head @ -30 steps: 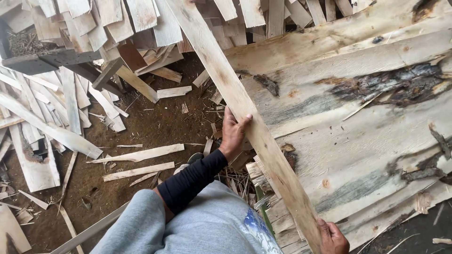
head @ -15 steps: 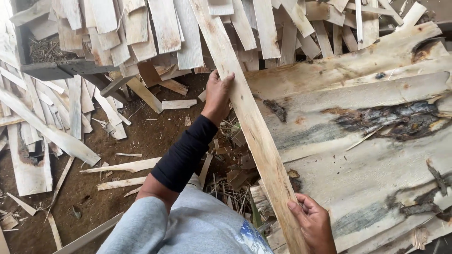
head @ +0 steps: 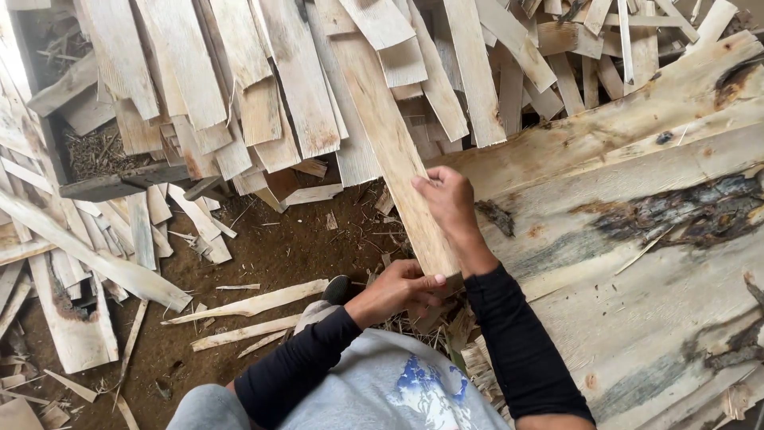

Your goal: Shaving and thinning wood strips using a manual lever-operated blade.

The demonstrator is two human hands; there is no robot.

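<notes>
both hands, left hand (head: pixel 400 291) and right hand (head: pixel 448 199), grip a strip (head: pixel 390 143) at centre frame, feeding it toward the pile (head: pixel 239 87) at the upper left.

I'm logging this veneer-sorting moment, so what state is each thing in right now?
Wood strip: held by both hands, near end low, far end over the pile.
Left hand: gripping the strip's near end.
Right hand: gripping the strip's edge higher up.
Strip pile: loose, overlapping.
Large veneer sheet: lying flat.

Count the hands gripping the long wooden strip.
2: the left hand grips the strip's near end; the right hand holds its right edge slightly farther up. None hidden.
</notes>
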